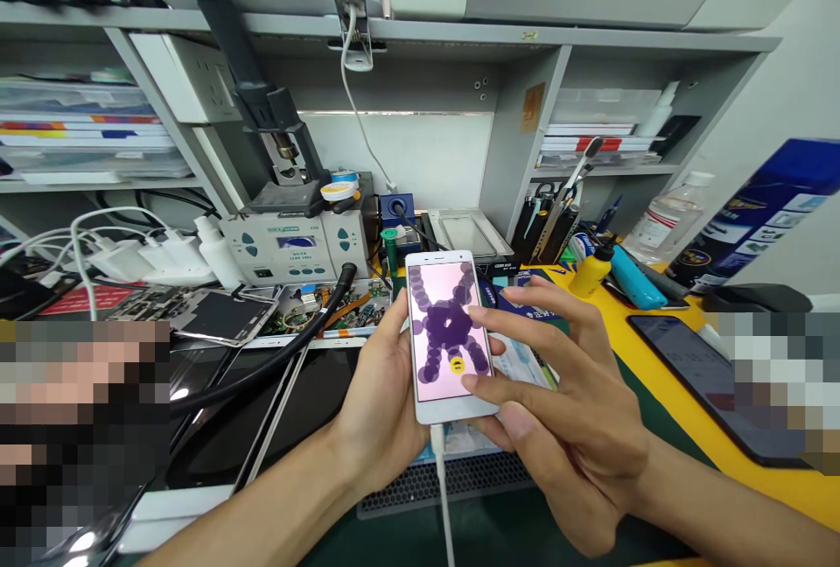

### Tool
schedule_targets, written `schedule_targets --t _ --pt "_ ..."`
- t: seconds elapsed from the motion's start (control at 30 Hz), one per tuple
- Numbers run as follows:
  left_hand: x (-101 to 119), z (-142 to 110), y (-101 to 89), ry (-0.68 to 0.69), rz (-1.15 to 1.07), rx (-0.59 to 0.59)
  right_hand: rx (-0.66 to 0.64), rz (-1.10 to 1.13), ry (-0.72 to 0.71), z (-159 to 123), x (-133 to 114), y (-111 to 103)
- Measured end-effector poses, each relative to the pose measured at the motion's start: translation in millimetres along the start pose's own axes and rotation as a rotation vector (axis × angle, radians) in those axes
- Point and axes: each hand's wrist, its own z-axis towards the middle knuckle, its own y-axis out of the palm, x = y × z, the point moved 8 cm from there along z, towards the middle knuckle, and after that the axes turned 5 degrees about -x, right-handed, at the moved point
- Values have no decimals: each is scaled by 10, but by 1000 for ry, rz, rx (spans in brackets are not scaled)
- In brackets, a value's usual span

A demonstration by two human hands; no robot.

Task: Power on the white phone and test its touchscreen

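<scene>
A white smartphone [423, 413] is held upright in my left hand [387, 383], whose thumb lies along its left edge and whose fingertips show at the right edge. Its lit screen is pink, with purple circles forming a cross-like pattern and a small yellow round icon near the bottom. A white cable [442, 488] is plugged into its lower end. My right hand [570, 401] is spread over the right side of the phone. Two of its fingertips are at the screen, touching or just above it; I cannot tell which. Nothing is held in that hand.
Behind the phone stand a grey soldering station [282, 245], a tray of circuit parts [328, 313] and a pen holder [544, 226]. A thick black hose [282, 357] crosses the left side. At right are a yellow bottle [591, 269] and a dark phone [709, 383].
</scene>
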Motion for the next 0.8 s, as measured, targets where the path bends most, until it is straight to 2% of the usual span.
schedule_targets --t 0.43,0.8 --pt "6 26 44 13 -22 -23 4 34 -36 5 -29 -8" --pt "8 -8 41 1 25 -14 32 -16 8 -7 30 11"
